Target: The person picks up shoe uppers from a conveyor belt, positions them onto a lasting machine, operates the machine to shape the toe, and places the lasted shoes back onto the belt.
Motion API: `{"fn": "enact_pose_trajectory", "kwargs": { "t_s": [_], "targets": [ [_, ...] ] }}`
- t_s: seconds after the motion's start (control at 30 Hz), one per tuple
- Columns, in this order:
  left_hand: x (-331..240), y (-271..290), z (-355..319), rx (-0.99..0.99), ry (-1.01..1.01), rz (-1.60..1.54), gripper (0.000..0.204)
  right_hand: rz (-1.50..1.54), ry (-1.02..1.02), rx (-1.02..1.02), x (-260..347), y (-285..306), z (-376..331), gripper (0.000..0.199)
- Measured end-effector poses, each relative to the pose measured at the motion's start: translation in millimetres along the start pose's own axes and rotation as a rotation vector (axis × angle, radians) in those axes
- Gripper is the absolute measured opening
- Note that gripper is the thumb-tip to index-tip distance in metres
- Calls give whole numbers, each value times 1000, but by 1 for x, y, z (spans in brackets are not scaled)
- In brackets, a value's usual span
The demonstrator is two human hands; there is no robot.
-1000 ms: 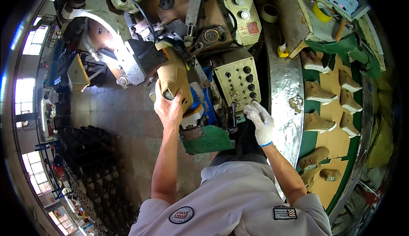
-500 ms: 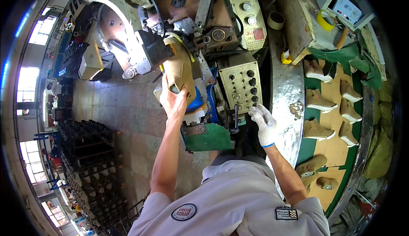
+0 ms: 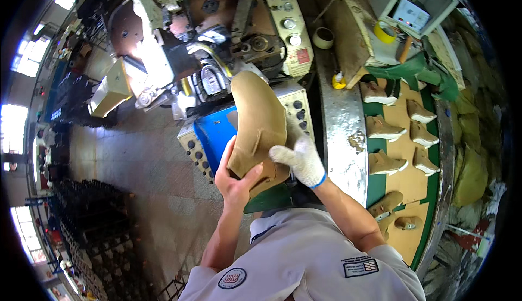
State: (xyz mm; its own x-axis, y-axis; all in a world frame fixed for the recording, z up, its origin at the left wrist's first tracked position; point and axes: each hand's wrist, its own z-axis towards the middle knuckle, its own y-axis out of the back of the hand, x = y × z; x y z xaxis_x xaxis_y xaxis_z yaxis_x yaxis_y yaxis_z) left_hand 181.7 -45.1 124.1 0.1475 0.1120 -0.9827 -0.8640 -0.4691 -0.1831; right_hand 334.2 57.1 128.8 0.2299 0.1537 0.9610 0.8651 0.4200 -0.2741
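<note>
A tan shoe upper [image 3: 256, 108], shaped like an ankle boot, is held up in front of my body with its rounded toe pointing away. My bare left hand [image 3: 232, 187] is closed around its near, lower left part, thumb on top. On its right side is my right hand [image 3: 304, 162] in a white knit glove, the thumb lying over the upper and the fingers partly hidden behind it. Beyond the toe stands a machine with metal clamps [image 3: 212, 78]. A blue panel [image 3: 215, 130] of the machine shows just left of the upper.
Control panels with knobs [image 3: 298, 108] flank the machine. On my right, a metal ledge [image 3: 348, 138] borders a green-edged rack of tan shoes [image 3: 386, 127], several with white soles. A yellow tape roll [image 3: 385, 32] sits farther back. Dark racks [image 3: 103, 219] stand on the left.
The upper has come away from the machine's clamps toward my body in my left hand. My gloved right hand has moved left from beside the control panel onto the upper. The view has shifted.
</note>
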Motion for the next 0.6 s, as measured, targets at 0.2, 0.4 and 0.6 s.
{"fn": "enact_pose_trajectory", "kwargs": {
  "t_s": [0.2,0.4,0.6],
  "targets": [
    [23,-6,-17,142,-236,38,84,-117,-8,-37,34,-7,-35,79],
    [16,-7,-6,430,-168,41,88,-266,118,-162,32,7,-61,87],
    [-28,-47,11,381,-164,-191,96,-662,398,-335,18,23,-80,94]
  ]
}}
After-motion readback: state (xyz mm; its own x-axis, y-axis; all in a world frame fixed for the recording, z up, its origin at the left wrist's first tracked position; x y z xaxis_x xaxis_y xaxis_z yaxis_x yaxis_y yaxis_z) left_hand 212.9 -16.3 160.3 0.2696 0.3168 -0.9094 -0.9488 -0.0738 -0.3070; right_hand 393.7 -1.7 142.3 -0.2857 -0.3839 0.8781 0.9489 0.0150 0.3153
